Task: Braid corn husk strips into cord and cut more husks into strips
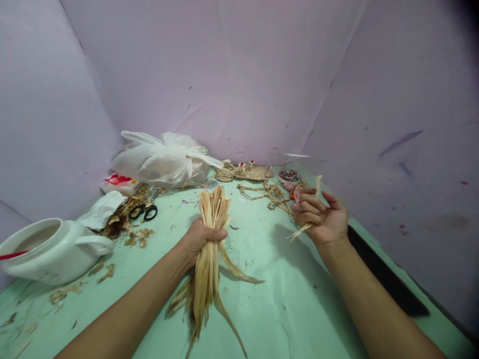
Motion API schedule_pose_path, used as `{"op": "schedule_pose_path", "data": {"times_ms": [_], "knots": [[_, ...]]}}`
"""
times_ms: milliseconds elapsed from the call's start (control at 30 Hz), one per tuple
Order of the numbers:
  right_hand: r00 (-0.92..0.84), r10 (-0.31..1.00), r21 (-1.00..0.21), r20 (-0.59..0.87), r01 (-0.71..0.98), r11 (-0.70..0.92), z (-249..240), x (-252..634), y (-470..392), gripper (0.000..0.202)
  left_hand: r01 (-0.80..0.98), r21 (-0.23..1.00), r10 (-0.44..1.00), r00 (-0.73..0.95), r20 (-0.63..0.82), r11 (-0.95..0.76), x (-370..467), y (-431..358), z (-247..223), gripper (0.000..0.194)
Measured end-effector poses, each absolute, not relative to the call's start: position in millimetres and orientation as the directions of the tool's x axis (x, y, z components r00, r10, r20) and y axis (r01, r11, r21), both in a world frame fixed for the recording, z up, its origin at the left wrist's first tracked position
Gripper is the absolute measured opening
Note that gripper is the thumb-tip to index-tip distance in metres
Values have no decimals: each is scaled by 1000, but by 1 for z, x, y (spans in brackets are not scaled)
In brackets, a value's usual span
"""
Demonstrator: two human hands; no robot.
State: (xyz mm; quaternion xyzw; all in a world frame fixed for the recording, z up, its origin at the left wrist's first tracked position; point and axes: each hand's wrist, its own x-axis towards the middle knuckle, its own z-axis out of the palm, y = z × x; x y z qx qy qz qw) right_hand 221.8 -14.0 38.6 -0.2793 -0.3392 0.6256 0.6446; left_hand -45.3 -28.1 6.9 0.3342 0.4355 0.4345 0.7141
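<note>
My left hand [200,239] is closed round a bundle of dried corn husk strips [205,279], thumb across the front. The cut ends stick up above the fist, and the loose tails hang down and fan out over the green tabletop. To the right, my right hand [322,214] is raised with the palm partly turned up. Its curled fingers hold a thin pale husk strip [299,232], one end poking out below them and another showing by the index finger. A gap of bare tabletop lies between the two hands.
At left stand a white pot [56,254], black-handled scissors [144,212] and husk scraps [119,219]. A white plastic bag [168,159] lies against the back wall. Braided cord [275,194], woven pieces [254,172] and a small dish of beads [288,175] lie further right. A dark flat object [385,279] is by my right forearm.
</note>
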Motion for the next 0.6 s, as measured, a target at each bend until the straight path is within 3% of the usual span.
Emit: {"op": "schedule_pose_path", "data": {"times_ms": [100, 233, 333, 600], "knots": [[-123, 992, -854, -10, -515, -72, 40, 202, -19, 19, -331, 861, 919, 220, -327, 386, -45, -30, 7, 32], [-275, 894, -879, -354, -228, -419, 29, 152, -29, 23, -322, 876, 929, 210, -305, 360, -42, -33, 8, 38], [-252, 879, -892, -404, -105, -440, 15, 122, -38, 27, -283, 896, 933, 217, -289, 343, -38, -36, 10, 35], [-155, 951, -957, -266, -80, -280, 1, 108, -45, 25, -202, 947, 957, 203, -209, 250, -30, -43, 16, 35]]}}
